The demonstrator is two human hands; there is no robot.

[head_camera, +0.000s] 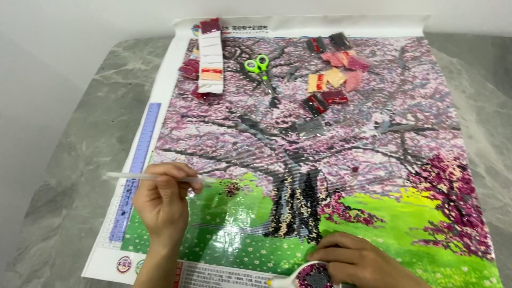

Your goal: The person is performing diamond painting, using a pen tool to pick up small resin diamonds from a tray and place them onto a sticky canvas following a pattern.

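A large diamond-painting canvas (373,160) of a pink blossom tree over green grass lies flat on the table. My left hand (162,200) grips a thin white applicator pen (120,175), held level, its tip over the green part left of the trunk. My right hand (360,261) rests on the canvas's near edge, fingers on a small white bead tray (312,276) filled with dark pink beads.
Green-handled scissors (261,69) lie near the canvas top. A strip of white bead packets (210,58) sits at top left, and several loose pink, red and peach packets (333,80) at top middle. A grey marble table (69,176) surrounds the canvas.
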